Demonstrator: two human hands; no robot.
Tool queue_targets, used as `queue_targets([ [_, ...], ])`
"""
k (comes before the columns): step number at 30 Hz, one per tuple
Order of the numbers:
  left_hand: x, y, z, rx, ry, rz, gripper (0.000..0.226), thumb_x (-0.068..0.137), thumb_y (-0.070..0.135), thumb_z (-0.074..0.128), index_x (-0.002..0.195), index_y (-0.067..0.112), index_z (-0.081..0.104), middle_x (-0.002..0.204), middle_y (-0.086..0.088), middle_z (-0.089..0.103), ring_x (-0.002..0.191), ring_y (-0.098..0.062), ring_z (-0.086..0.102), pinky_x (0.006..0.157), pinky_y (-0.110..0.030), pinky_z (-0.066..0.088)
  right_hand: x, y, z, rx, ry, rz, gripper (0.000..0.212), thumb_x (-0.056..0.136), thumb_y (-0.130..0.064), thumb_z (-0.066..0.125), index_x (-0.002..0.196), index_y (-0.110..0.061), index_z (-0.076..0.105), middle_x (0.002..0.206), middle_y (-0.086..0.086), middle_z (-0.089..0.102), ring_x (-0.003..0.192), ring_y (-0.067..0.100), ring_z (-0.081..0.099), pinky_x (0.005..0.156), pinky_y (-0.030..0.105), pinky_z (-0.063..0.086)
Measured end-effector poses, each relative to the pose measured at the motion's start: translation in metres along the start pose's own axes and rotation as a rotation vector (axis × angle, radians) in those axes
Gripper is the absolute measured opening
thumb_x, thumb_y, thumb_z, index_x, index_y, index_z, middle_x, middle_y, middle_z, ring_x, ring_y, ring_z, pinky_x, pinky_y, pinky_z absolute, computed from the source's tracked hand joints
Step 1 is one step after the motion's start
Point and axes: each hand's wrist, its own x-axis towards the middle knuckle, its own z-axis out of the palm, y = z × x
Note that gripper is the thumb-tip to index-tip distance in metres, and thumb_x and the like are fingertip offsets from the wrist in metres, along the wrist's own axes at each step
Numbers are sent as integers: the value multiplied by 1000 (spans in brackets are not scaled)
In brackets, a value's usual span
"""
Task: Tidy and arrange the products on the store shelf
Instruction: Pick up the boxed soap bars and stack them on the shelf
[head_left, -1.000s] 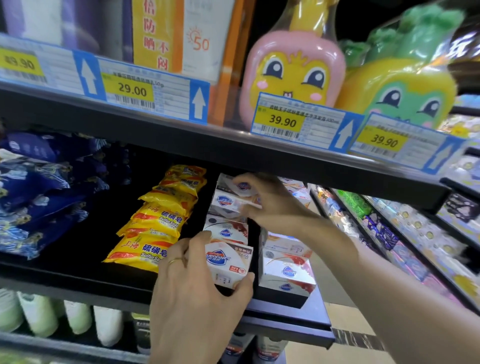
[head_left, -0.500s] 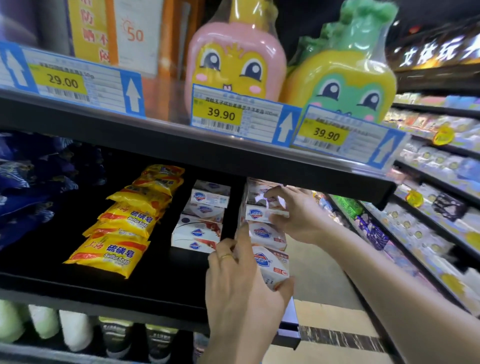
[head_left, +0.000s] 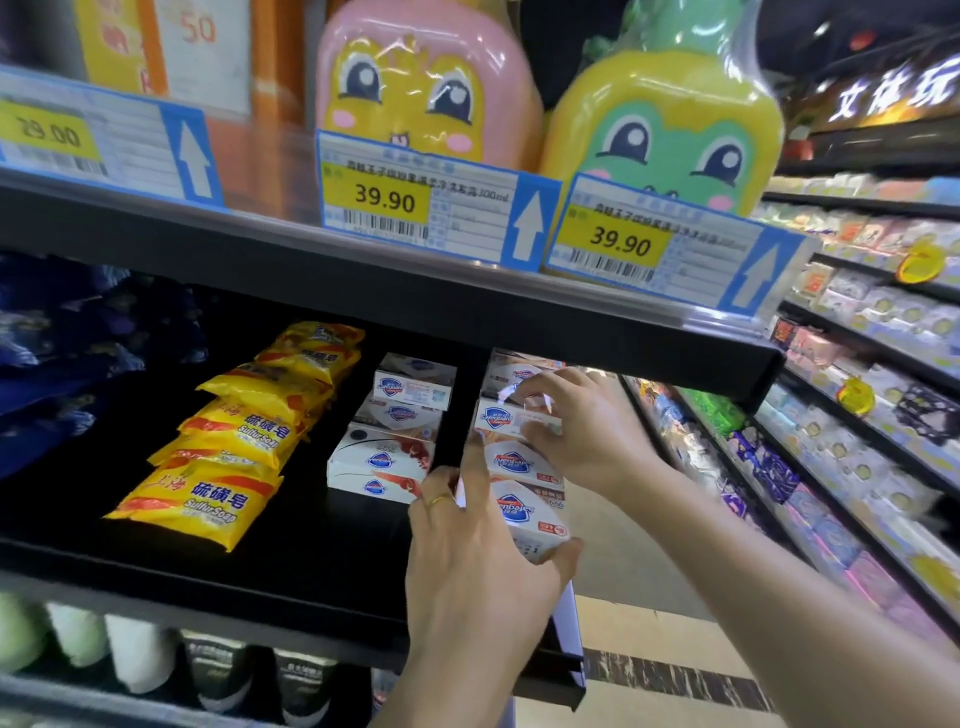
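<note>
On the black shelf (head_left: 291, 577), the left hand (head_left: 483, 571) grips the front soap box (head_left: 530, 514) — the right hand (head_left: 582, 431) pinches another soap box (head_left: 498, 418) behind.

Left hand (head_left: 467, 577) grips with curled fingers (head_left: 475, 467); right hand (head_left: 582, 431) pinches, arm outstretched

White soap boxes (head_left: 511, 460) stacked at shelf (head_left: 311, 582) edge (front one tilted).
</note>
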Motion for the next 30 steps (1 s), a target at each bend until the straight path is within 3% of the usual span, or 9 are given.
queue_targets([
  [6,1,-2,-4,-25,-44,2,134,53,94,66,149,49,-17,152,6,17,140,-22,30,97,-38,53,0,0,1,-16,-11,-3,42,99,-33,67,139,-33,56,138,-5,58,121,17,55,70,15,36],
  [12,1,-17,-31,-114,41,46,105,66,104,18,153,50,-4,159,12,19,148,-14,20,111,-37,41,5,-9,3,-36,22,-33,43,93,-40,68,135,-35,58,127,-3,63,109,16,55,76,21,42],
  [13,3,-23,-38,-118,55,51,97,74,99,18,155,47,3,159,9,21,148,-15,22,111,-38,42,7,-13,5,-11,54,-43,40,93,-41,65,133,-35,60,123,-3,65,105,16,57,77,23,44],
  [15,13,-39,-48,-43,84,69,79,90,72,43,155,35,19,156,0,33,139,-19,34,105,-39,47,12,-23,9,33,86,-65,37,93,-40,61,130,-35,60,121,-4,65,106,19,60,82,29,50],
  [17,28,-53,-54,72,76,59,76,88,40,64,153,25,28,153,-4,38,133,-24,40,100,-39,49,19,-36,11,26,96,-107,35,94,-37,61,128,-29,63,117,-2,68,110,23,62,92,35,52],
  [18,35,-58,-56,128,49,39,77,87,37,68,153,22,31,153,-5,38,134,-26,40,102,-39,49,22,-42,13,3,110,-140,33,94,-35,63,125,-25,65,111,-1,70,107,24,64,91,34,51],
  [21,53,-67,-54,271,-11,-2,76,87,59,63,148,21,39,152,-8,39,138,-30,37,109,-41,43,30,-62,19,-51,126,-192,32,93,-28,65,124,-20,66,103,1,72,98,26,66,79,26,44],
  [25,67,-75,-44,339,-41,-24,82,78,72,61,143,23,44,148,-10,44,139,-34,37,109,-43,41,44,-80,24,-72,-3,-165,47,96,-31,60,142,-25,52,133,3,63,119,27,59,95,30,48],
  [30,78,-79,-39,330,-65,-57,90,75,81,60,144,25,43,151,-14,39,136,-35,41,109,-43,42,65,-98,34,-92,-186,-83,57,99,-31,61,152,-26,40,152,5,50,133,28,51,101,26,41],
])
